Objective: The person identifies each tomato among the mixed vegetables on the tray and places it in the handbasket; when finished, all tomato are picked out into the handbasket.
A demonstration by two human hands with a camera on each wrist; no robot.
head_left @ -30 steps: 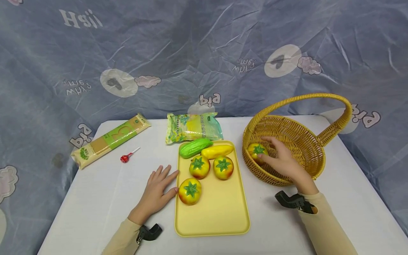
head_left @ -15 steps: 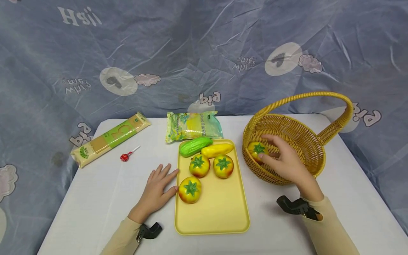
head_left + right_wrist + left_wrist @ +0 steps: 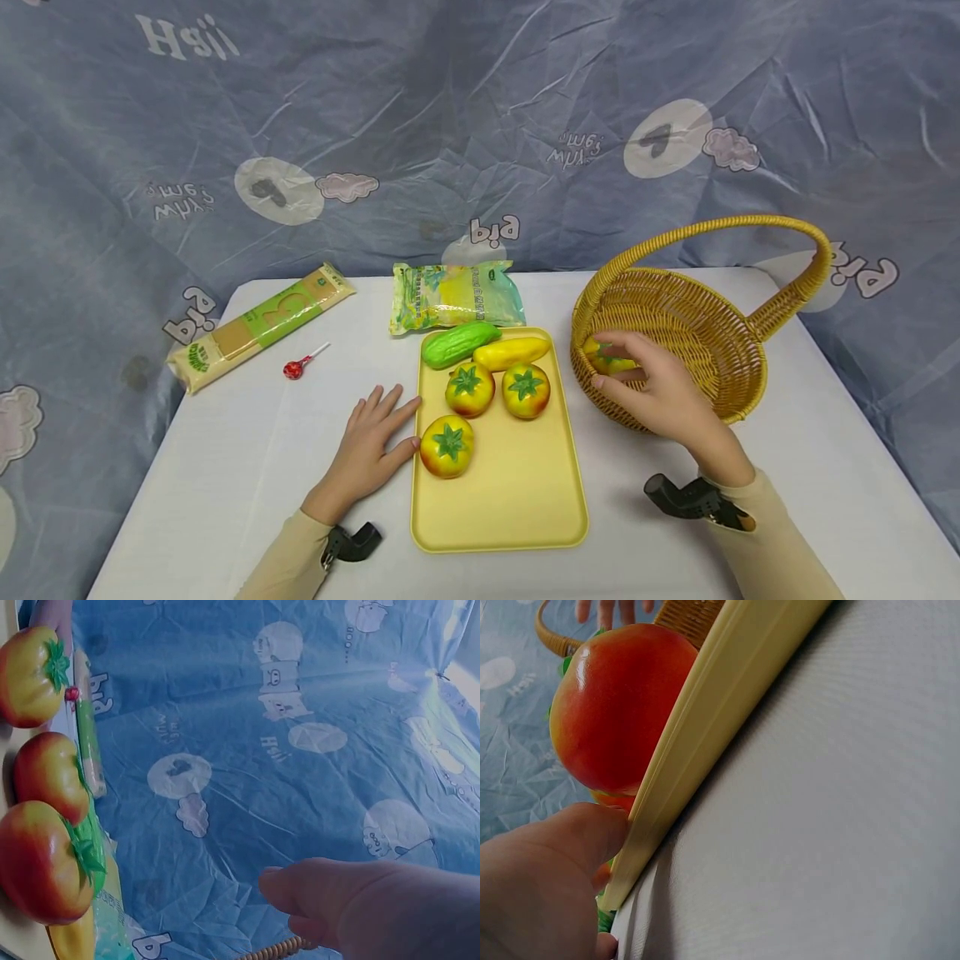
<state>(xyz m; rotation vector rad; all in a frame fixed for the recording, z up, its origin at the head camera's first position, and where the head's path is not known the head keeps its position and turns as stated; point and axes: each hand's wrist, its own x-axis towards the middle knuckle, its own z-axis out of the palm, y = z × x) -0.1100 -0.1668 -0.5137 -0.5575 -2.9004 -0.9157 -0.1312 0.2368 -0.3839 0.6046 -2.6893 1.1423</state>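
Note:
My left hand [image 3: 367,450] lies flat on the table, fingers spread, thumb and index fingertips right at the left rim of a yellow tray [image 3: 517,492]. Beside the thumb, on the tray, sits a yellow-red toy tomato [image 3: 447,447], large in the left wrist view. Two more toy tomatoes, a toy yellow squash [image 3: 512,354] and a green bumpy toy gourd [image 3: 460,344] lie farther back on it. My right hand [image 3: 667,396] reaches over the near left rim of a wicker basket [image 3: 697,333]. Its loosely bent fingers and thumb partly cover another toy tomato [image 3: 606,357] inside.
A colourful sealed bag [image 3: 457,297] lies behind the tray. At the left are a long noodle packet [image 3: 258,329] and a red lollipop [image 3: 294,369]. The basket's tall handle [image 3: 720,227] arches above its opening. A patterned grey-blue cloth [image 3: 450,125] hangs behind the table.
My right hand has shifted slightly left and toward the basket's near rim, hiding more of the tomato, which stays in the basket. My left hand has kept its place.

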